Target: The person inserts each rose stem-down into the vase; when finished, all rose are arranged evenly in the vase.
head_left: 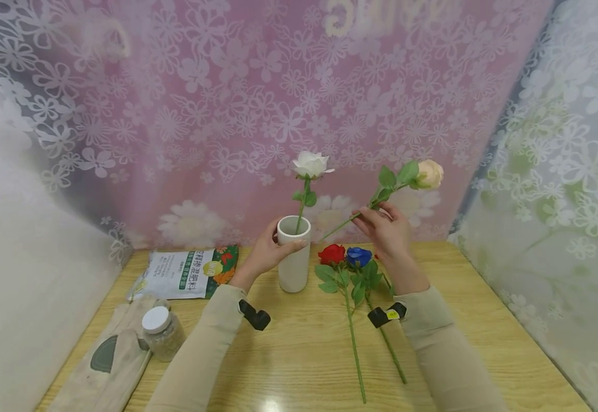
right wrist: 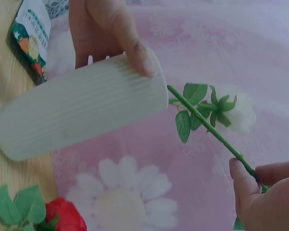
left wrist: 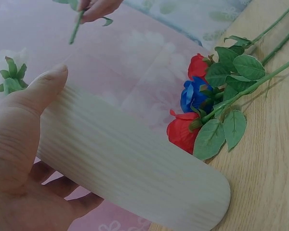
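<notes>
Near the back of the table stands a ribbed white vase [head_left: 293,269]. My left hand [head_left: 268,252] grips it near the rim, thumb in front and fingers around the far side. A white rose [head_left: 311,165] stands in the vase, its bloom well above the rim. To the right, my right hand [head_left: 388,232] pinches the green stem of a peach rose [head_left: 429,174]. The bloom points up and right, while the lower stem end [right wrist: 176,92] slants down toward the vase mouth, overlapping the rim's edge in the right wrist view.
Right of the vase lie a red rose [head_left: 331,254], a blue rose [head_left: 359,256] and another red rose [left wrist: 198,66], stems toward me. At left are a printed bag [head_left: 175,274], a white-lidded jar [head_left: 163,335] and beige cloth [head_left: 84,366]. A flowered pink curtain [head_left: 257,114] hangs behind.
</notes>
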Motion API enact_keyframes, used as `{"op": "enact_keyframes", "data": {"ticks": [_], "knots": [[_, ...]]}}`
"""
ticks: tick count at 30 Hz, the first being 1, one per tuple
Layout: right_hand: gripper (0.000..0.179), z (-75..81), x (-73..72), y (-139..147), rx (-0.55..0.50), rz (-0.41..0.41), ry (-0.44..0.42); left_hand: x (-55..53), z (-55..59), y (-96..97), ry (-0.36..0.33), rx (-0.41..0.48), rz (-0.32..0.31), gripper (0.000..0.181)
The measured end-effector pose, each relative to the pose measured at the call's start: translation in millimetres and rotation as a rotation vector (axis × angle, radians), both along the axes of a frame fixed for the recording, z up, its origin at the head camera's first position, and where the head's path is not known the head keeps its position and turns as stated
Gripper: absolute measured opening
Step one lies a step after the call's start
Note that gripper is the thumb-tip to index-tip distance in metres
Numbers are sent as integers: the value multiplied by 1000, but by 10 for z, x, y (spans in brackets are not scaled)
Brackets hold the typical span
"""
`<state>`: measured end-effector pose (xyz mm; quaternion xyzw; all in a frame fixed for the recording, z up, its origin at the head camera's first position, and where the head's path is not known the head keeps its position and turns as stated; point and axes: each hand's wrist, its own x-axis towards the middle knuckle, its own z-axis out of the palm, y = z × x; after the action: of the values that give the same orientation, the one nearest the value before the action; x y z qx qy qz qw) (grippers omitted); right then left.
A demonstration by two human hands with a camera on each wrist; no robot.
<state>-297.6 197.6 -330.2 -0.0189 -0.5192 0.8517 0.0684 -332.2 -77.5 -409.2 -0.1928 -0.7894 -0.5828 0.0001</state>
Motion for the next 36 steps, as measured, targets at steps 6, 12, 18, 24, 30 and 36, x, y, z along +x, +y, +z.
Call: {"op": "enact_keyframes", "data": {"ticks": [6, 12, 18, 24, 30, 36], "knots": [[48, 58, -45, -183, -23, -39, 36, 10, 1, 0, 13, -12, 1, 76], [29, 57, -136, -346, -53, -50, 55, -2, -16, 2, 16, 2, 0, 75], [28, 19, -198, -481, -19, -119, 65, -12, -27, 13, 25, -13, 4, 74], [32, -18, -196, -587, 108, -120, 111, -11, -13, 18, 27, -5, 4, 73], [42, -60, -203, -695, 184, -92, 115, -8, -8, 10, 14, 4, 11, 75], [40, -104, -211, -776, 300, -74, 171, 8, 5, 5, 14, -9, 14, 77]]}}
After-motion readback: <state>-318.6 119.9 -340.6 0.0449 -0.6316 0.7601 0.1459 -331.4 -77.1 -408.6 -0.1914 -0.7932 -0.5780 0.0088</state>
